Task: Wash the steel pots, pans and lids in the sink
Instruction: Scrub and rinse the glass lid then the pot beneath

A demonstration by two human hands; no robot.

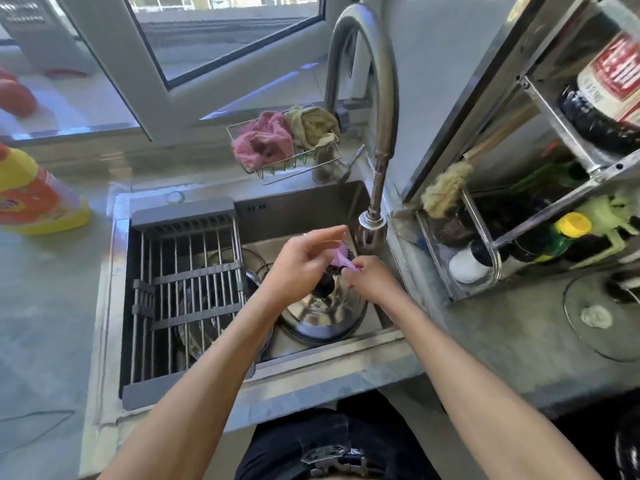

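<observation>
Steel lid (323, 313) with its black knob (322, 287) lies domed side up in the sink (311, 209), directly below our hands and just right of the grey drying rack (183, 289). Our left hand (301, 268) hovers above the lid, fingers loosely extended, touching a purple scrubber (341, 259). Our right hand (372, 277) pinches that scrubber's other end. Both sit just left of the faucet head (372, 230). More steel pots (207, 327) lie under the rack.
</observation>
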